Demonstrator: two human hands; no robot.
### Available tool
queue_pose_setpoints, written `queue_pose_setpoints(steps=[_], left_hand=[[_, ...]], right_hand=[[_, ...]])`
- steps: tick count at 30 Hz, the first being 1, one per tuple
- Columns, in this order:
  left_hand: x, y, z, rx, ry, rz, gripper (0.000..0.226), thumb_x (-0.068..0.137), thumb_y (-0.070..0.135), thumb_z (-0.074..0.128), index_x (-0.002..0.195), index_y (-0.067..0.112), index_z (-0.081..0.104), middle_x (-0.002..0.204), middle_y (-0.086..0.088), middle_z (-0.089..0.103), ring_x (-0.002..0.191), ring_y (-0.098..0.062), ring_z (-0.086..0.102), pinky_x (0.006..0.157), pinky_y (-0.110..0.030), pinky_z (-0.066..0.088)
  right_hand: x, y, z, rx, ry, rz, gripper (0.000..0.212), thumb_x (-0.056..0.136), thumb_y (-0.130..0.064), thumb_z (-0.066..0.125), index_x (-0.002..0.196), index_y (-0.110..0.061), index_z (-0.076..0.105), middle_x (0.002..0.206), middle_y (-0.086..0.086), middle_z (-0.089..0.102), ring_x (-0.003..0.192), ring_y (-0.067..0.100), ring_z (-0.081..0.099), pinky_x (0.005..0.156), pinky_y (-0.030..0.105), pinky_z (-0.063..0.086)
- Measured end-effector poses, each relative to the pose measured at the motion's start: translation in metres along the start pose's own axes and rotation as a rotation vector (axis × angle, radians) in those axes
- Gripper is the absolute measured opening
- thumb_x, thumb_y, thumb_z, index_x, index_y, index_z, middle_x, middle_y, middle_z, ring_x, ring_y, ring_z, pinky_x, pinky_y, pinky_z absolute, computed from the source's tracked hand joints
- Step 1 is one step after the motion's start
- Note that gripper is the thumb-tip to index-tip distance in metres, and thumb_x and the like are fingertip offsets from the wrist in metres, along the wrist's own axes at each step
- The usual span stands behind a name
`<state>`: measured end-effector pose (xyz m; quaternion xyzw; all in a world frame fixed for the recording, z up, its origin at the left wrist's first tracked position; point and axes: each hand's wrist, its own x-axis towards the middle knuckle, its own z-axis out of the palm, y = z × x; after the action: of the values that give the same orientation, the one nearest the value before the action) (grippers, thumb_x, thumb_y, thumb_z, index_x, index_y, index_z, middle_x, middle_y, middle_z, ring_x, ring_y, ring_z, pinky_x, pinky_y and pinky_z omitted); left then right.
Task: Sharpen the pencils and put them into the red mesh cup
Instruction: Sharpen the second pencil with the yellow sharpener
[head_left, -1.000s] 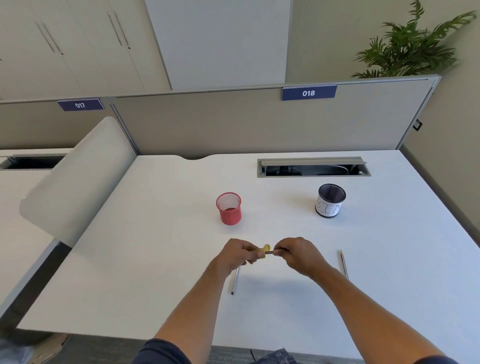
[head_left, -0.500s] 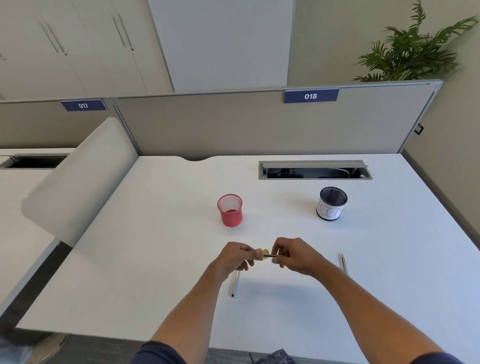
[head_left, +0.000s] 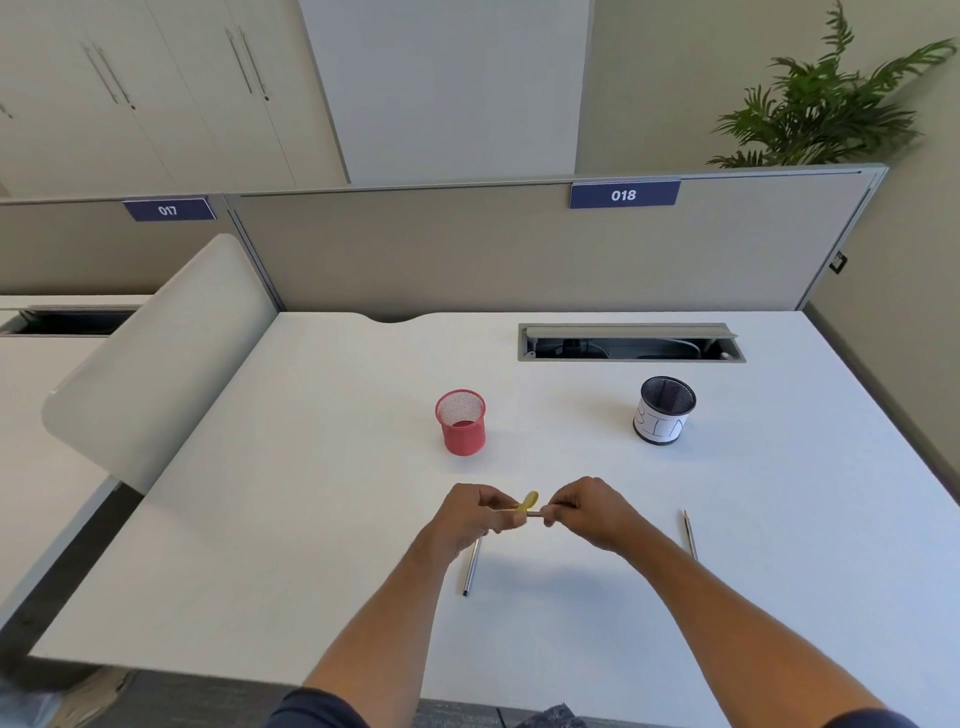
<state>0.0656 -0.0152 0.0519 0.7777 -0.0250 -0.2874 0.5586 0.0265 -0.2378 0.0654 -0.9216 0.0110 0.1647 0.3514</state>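
My left hand (head_left: 475, 517) pinches a small yellow sharpener (head_left: 528, 502) above the desk. My right hand (head_left: 592, 512) grips a pencil (head_left: 535, 514) whose short visible end meets the sharpener; most of the pencil is hidden in the fist. The red mesh cup (head_left: 461, 422) stands upright on the desk beyond my hands. A second pencil (head_left: 471, 566) lies on the desk under my left wrist. A third pencil (head_left: 689, 532) lies to the right of my right forearm, tip pointing away.
A black mesh cup with a white paper label (head_left: 665, 410) stands at the right. A cable hatch (head_left: 631, 343) is open at the back of the white desk (head_left: 311, 519). A curved white side panel (head_left: 156, 353) borders the left.
The two hands stay together at the sharpener, and the right hand's grip on the pencil has shifted slightly. The view has tilted a little.
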Motion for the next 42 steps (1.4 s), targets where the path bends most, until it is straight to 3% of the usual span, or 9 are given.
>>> queue_pose_setpoints(steps=[4, 8, 15, 20, 25, 29, 32, 35, 42], left_hand=[[0.0, -0.001, 0.004, -0.047, 0.0, 0.039, 0.028, 0.071, 0.001, 0.089, 0.097, 0.003, 0.079, 0.068, 0.008, 0.072, 0.056, 0.001, 0.06, 0.052, -0.01, 0.042], [0.001, 0.001, 0.001, 0.007, -0.009, -0.012, 0.021, 0.075, 0.023, 0.088, 0.092, 0.013, 0.081, 0.074, 0.001, 0.07, 0.059, -0.009, 0.057, 0.058, -0.019, 0.04], [0.0, 0.001, 0.002, -0.076, 0.007, -0.151, 0.046, 0.089, 0.05, 0.07, 0.086, 0.006, 0.082, 0.062, -0.004, 0.057, 0.049, -0.014, 0.037, 0.056, -0.022, 0.039], [-0.002, 0.0, 0.001, -0.043, -0.015, -0.048, 0.018, 0.08, 0.027, 0.085, 0.082, 0.011, 0.078, 0.065, -0.003, 0.061, 0.055, -0.014, 0.046, 0.057, -0.023, 0.039], [-0.004, -0.004, 0.0, 0.018, -0.04, -0.017, 0.024, 0.073, 0.019, 0.089, 0.094, 0.012, 0.08, 0.078, 0.001, 0.071, 0.06, -0.011, 0.053, 0.061, -0.023, 0.039], [-0.002, -0.003, -0.001, 0.002, -0.017, -0.052, 0.028, 0.076, 0.027, 0.088, 0.093, 0.005, 0.079, 0.071, -0.003, 0.065, 0.054, -0.013, 0.049, 0.056, -0.022, 0.038], [-0.003, -0.003, 0.001, -0.035, -0.022, -0.122, 0.043, 0.084, 0.042, 0.08, 0.092, -0.001, 0.08, 0.065, -0.007, 0.056, 0.049, -0.014, 0.037, 0.053, -0.022, 0.034], [-0.004, -0.003, 0.004, -0.072, -0.031, -0.209, 0.048, 0.093, 0.05, 0.067, 0.092, 0.004, 0.081, 0.054, 0.001, 0.052, 0.046, -0.013, 0.032, 0.058, -0.022, 0.041], [-0.005, -0.007, 0.001, -0.055, -0.035, -0.067, 0.02, 0.077, 0.025, 0.088, 0.085, 0.01, 0.078, 0.069, -0.005, 0.064, 0.059, -0.014, 0.05, 0.059, -0.022, 0.04]], right_hand=[[-0.004, 0.006, -0.004, 0.219, -0.169, 0.003, 0.029, 0.095, -0.042, 0.062, 0.083, -0.022, 0.079, 0.054, -0.007, 0.059, 0.05, 0.006, 0.046, 0.059, 0.027, 0.038], [-0.007, 0.009, -0.001, 0.167, -0.136, -0.033, 0.014, 0.084, -0.039, 0.07, 0.092, -0.028, 0.066, 0.07, -0.008, 0.075, 0.061, 0.006, 0.055, 0.058, 0.027, 0.042], [-0.008, 0.008, 0.012, -0.254, 0.293, -0.234, 0.01, 0.092, -0.041, 0.068, 0.093, -0.033, 0.074, 0.091, -0.016, 0.067, 0.083, 0.001, 0.055, 0.064, 0.018, 0.035], [-0.008, 0.007, 0.01, -0.106, 0.136, -0.056, 0.024, 0.094, -0.048, 0.062, 0.085, -0.031, 0.077, 0.065, -0.014, 0.061, 0.06, 0.004, 0.049, 0.062, 0.026, 0.041], [-0.01, 0.007, 0.003, 0.262, -0.184, 0.025, 0.029, 0.094, -0.043, 0.063, 0.084, -0.022, 0.079, 0.053, -0.007, 0.055, 0.05, 0.009, 0.043, 0.059, 0.028, 0.035], [-0.013, 0.009, 0.004, 0.188, -0.102, -0.031, 0.014, 0.082, -0.037, 0.074, 0.09, -0.03, 0.065, 0.071, -0.009, 0.074, 0.058, 0.007, 0.055, 0.059, 0.031, 0.043], [-0.014, 0.009, 0.01, 0.019, 0.09, -0.087, 0.007, 0.083, -0.034, 0.073, 0.085, -0.034, 0.066, 0.079, -0.023, 0.067, 0.063, 0.001, 0.055, 0.061, 0.025, 0.045], [-0.015, 0.007, 0.016, -0.111, 0.25, -0.194, 0.002, 0.089, -0.033, 0.072, 0.088, -0.032, 0.072, 0.084, -0.016, 0.067, 0.08, 0.003, 0.056, 0.073, 0.028, 0.048], [-0.01, 0.006, 0.017, -0.046, 0.14, -0.001, 0.023, 0.092, -0.045, 0.066, 0.08, -0.028, 0.076, 0.055, -0.013, 0.057, 0.052, 0.006, 0.048, 0.056, 0.026, 0.04]])
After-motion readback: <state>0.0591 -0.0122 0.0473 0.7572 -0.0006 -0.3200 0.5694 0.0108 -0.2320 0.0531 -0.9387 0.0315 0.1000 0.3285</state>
